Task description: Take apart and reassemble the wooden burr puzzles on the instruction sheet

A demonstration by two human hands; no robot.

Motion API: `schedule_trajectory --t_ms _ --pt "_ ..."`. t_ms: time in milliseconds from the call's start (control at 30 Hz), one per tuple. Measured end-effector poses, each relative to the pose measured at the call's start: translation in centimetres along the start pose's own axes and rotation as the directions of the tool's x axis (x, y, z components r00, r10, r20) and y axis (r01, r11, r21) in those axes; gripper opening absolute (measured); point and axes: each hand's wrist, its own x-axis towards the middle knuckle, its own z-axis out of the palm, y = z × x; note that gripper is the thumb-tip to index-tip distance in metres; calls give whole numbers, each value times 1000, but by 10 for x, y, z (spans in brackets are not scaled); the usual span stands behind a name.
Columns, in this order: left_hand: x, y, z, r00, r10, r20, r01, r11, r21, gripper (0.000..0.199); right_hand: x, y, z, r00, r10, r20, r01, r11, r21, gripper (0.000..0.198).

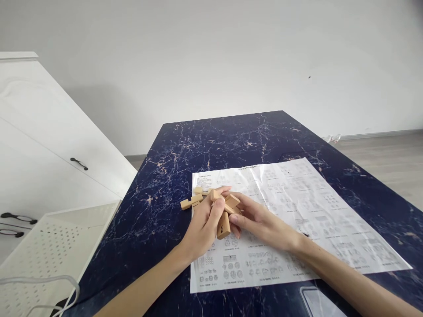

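Observation:
Between my two hands is a partly joined cluster of light wooden puzzle pieces (224, 225), held above a printed sheet. My left hand (205, 222) is closed on its left side, the thumb pressed on top. From the right, my right hand (254, 215) grips the same cluster with thumb and fingers. One piece points down toward me and bears a dark mark on its end. Loose notched wooden pieces (191, 202) lie just beyond my left hand, partly hidden by it. The large white instruction sheet (284, 193) carries rows of small printed diagrams.
The sheet lies creased on a dark blue marble-patterned table (211, 141). At the near edge is a flat pale-edged object (322, 301), partly under my right forearm. On the left stand a white cabinet (59, 127) and a perforated white surface (66, 237) with a white cable (42, 279).

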Motion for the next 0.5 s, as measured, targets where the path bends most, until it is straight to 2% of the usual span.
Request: schedule_trajectory --t_ms 300,500 --pt "0 -3 0 996 22 -81 -23 1000 -15 32 -3 3 11 995 65 -74 -72 992 -101 49" --pt "-4 -10 -1 999 44 -27 -46 996 -78 35 -5 9 18 995 43 -89 -60 979 -195 62"
